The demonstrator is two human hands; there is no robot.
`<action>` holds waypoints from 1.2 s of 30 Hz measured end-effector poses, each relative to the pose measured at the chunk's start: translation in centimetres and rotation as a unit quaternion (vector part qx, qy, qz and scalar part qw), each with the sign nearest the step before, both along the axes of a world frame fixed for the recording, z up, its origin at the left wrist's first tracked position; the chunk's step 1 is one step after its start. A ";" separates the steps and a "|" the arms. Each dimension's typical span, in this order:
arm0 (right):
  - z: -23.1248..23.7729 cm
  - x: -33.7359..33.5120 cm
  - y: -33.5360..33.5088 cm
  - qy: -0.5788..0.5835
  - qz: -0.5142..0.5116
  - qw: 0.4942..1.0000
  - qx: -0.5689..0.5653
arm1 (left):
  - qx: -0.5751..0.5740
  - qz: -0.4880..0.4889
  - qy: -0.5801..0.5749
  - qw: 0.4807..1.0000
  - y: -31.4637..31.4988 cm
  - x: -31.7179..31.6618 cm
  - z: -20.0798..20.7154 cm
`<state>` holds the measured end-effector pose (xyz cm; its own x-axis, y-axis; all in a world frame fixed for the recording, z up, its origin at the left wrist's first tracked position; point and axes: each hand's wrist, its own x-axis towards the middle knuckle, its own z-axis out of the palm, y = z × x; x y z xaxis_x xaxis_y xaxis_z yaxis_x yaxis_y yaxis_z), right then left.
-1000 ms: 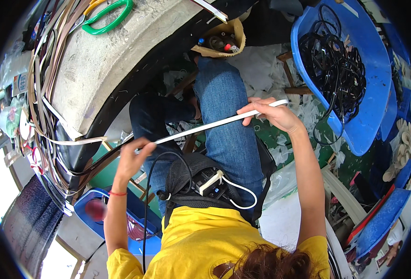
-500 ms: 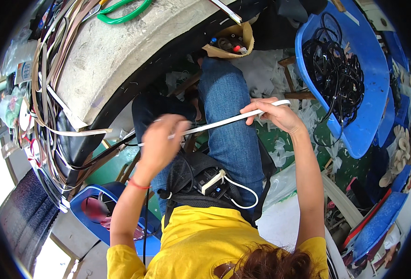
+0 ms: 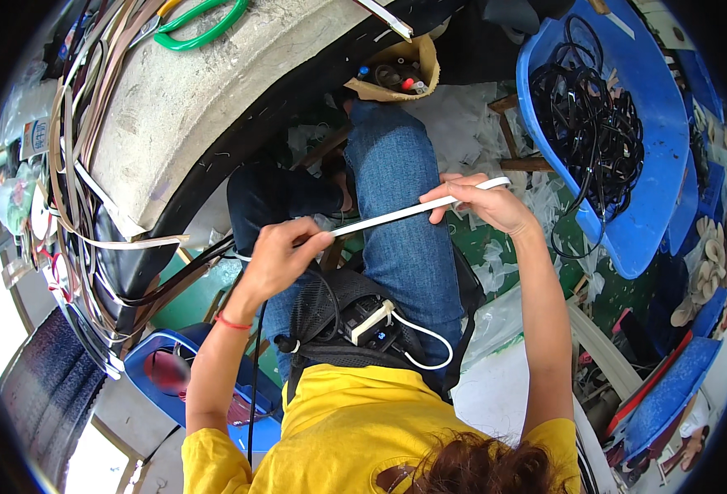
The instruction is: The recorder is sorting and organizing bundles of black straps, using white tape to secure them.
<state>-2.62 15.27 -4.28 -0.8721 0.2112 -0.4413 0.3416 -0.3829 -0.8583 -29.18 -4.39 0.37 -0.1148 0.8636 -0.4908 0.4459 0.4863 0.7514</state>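
Note:
A narrow white strip (image 3: 384, 217) with a dark underside is stretched across my lap, above the jeans. My left hand (image 3: 279, 257) pinches its near-left end between thumb and fingers. At the other end my right hand (image 3: 495, 207) has its fingers closed round the strip, which bends back in a small loop over the hand. Dark and white strips (image 3: 207, 262) run on from near my left hand toward the table. On my lap rests a black mesh pouch (image 3: 318, 309) with a small device and a white cable (image 3: 429, 364).
A worn grey work surface (image 3: 207, 99) lies at the upper left, with green-handled scissors (image 3: 203, 29) and hanging strips (image 3: 75, 156). A blue basin (image 3: 659, 177) of black cords (image 3: 585, 123) stands at the right. Ahead is a paper bag (image 3: 425, 70) of small items; below, a blue stool (image 3: 153, 350).
My left hand, blurred before, has become steady and pinches the strip slightly farther right. My right hand has hardly moved. The view has shifted a little.

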 end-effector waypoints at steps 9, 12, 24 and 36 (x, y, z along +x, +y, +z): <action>0.9 -0.1 0.2 0.026 0.022 0.998 0.049 | -0.070 0.122 0.151 0.979 -12.0 -8.5 -0.4; 1.4 -0.4 -0.1 -0.002 -0.003 1.000 0.014 | -0.121 0.191 0.190 0.955 -17.9 -12.5 -1.1; 1.0 -0.3 -0.7 -0.037 -0.039 0.998 -0.019 | 0.015 -0.054 -0.010 0.998 4.4 4.3 1.1; -0.5 0.6 -0.3 0.021 -0.032 0.999 -0.037 | -0.047 -0.006 0.015 0.999 -1.1 -1.4 0.4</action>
